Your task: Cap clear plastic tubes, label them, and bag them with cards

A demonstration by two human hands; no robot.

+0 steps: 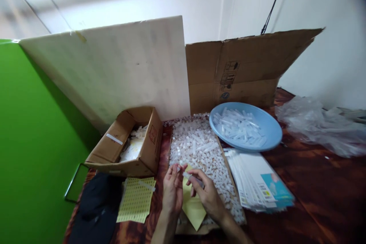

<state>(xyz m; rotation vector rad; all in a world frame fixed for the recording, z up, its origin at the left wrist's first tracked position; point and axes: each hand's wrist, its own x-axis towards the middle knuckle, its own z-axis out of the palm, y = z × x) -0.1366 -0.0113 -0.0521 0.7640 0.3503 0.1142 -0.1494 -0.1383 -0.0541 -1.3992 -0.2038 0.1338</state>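
My left hand (173,188) and my right hand (206,194) meet low in the middle of the view, over a yellow sheet (193,207). Together they pinch a small clear plastic tube (191,177), the right hand holding its body and the left hand's fingertips at its end. Just beyond my hands lies a flat heap of small white plastic pieces (200,148) on cardboard. A blue bowl (271,131) filled with clear tubes stands to the right of the heap.
A small open carton (148,148) with white parts stands at the left; a yellow sticker sheet (137,200) and a black cloth (97,209) lie before it. Printed cards (260,183) are stacked right. Crumpled plastic (317,124) lies far right. A white board (120,68) and cardboard flap (243,68) stand behind.
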